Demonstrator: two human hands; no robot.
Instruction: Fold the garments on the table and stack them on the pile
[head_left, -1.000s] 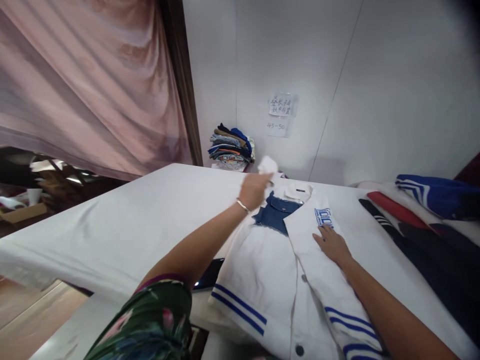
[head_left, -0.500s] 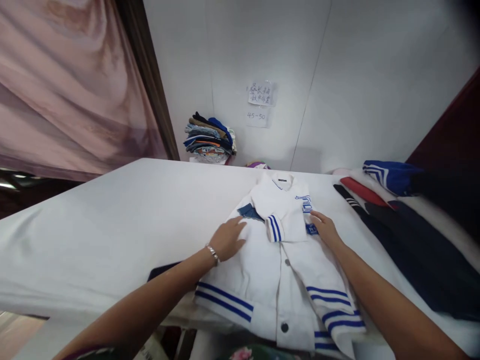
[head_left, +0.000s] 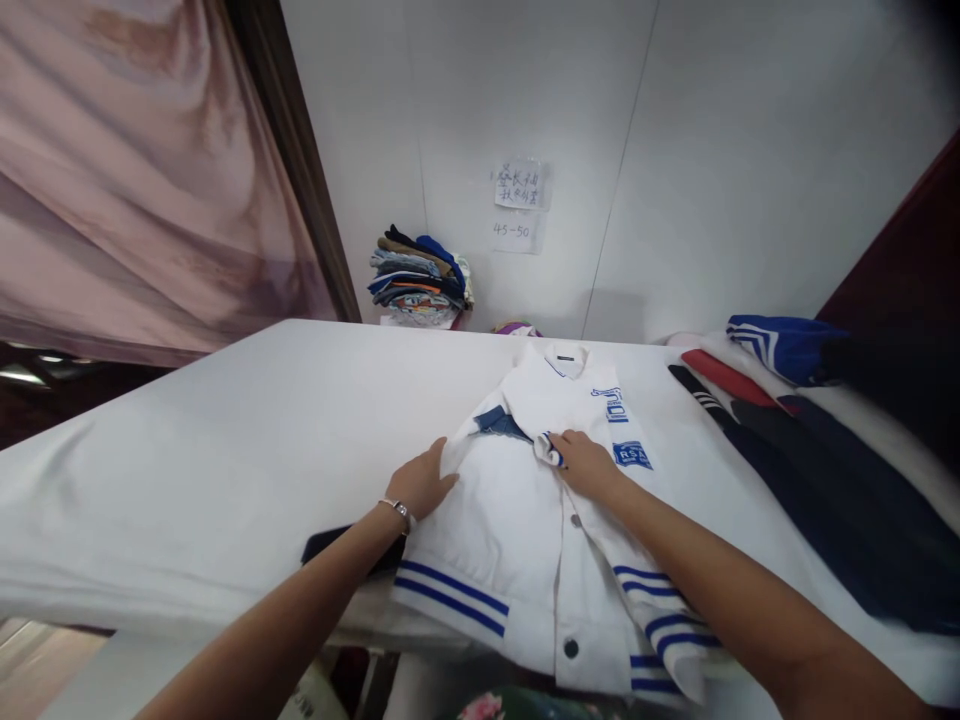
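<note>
A white jacket (head_left: 517, 520) with blue stripes at hem and cuffs lies front up on the table, collar away from me. One sleeve is folded across its chest. My right hand (head_left: 585, 465) is closed on that sleeve's striped cuff (head_left: 546, 450), which bunches between the fingers. At the jacket's left side edge, my left hand (head_left: 421, 482) has white cloth between fingers and thumb. The other sleeve (head_left: 664, 610) runs down the right front over the hem. A dark blue patch (head_left: 501, 422) shows near the folded sleeve's shoulder.
The white table (head_left: 225, 440) stretches to the left. Dark and coloured garments (head_left: 810, 480) lie spread along the right. A dark cloth (head_left: 326, 543) sits under my left forearm. Beyond the table's far edge stands a stack of folded clothes (head_left: 420, 275), by a wall with paper signs (head_left: 517, 205).
My right hand has moved left from the chest print onto the folded sleeve's cuff and gripped it. My left hand has shifted left and down to the jacket's side edge, taking the cloth.
</note>
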